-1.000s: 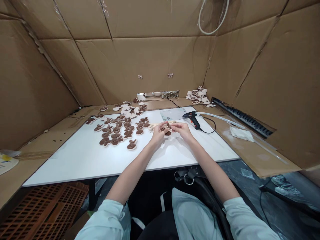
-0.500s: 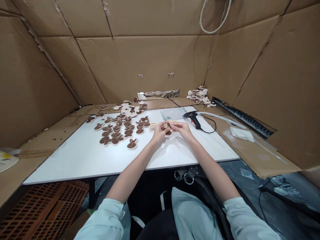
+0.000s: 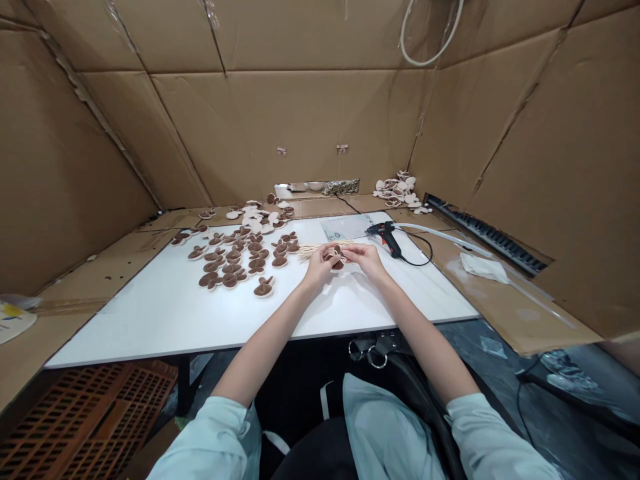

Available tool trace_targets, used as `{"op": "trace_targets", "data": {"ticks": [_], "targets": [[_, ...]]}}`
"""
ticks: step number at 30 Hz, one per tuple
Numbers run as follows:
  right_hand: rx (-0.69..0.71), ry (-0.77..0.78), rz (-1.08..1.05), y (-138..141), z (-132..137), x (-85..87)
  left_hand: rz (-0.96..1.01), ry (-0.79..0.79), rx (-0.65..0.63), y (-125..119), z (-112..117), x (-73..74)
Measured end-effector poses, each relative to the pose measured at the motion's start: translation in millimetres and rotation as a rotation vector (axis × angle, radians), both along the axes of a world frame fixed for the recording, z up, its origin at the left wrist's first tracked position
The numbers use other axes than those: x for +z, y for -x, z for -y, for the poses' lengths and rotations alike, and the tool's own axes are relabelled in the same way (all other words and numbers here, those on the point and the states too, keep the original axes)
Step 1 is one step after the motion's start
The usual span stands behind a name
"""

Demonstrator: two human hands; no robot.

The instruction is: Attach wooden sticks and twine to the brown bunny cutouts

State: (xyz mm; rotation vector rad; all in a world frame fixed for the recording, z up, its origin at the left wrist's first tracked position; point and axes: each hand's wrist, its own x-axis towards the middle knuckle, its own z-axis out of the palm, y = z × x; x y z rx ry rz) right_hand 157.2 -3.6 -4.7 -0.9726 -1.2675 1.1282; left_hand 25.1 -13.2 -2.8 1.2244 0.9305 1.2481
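A small brown piece with rounded lobes and a pale edge [image 3: 339,263] is held between both hands above the white board. My left hand [image 3: 319,262] pinches its left side, and my right hand [image 3: 364,257] grips the right side with the fingertips. Just beyond the hands, thin pale sticks [image 3: 307,251] lie on the board, partly hidden by the fingers. To the left, several similar brown pieces [image 3: 233,268] are spread in a loose group. A black glue gun [image 3: 387,239] with an orange trigger rests right of my right hand.
A white board [image 3: 165,323] covers the table inside cardboard walls. Pale pieces lie in one pile [image 3: 257,217] at the back and another pile [image 3: 399,192] at back right. A clear bag [image 3: 345,228] lies behind the hands. An orange crate [image 3: 100,413] stands below left.
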Motion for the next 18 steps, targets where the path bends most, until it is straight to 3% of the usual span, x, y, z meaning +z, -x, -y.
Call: {"op": "trace_targets", "data": {"ticks": [6,9,14,18], "targets": [[-0.083,0.017,-0.004,-1.3,-2.9,-2.2,0.08,0.048,0.009,-2.2,-1.4,0.3],[-0.114,0.025,-0.016,-0.9,-2.7,-1.8,0.129,0.072,0.108,-0.1,-5.9,-1.2],[-0.135,0.034,-0.007,-0.6,-2.2,-1.2,0.068,-0.054,0.299,5.9,-11.7,-4.5],[-0.096,0.078,0.041,-1.1,-2.0,-0.7,0.05,-0.063,0.431,10.2,-12.5,-0.4]]}}
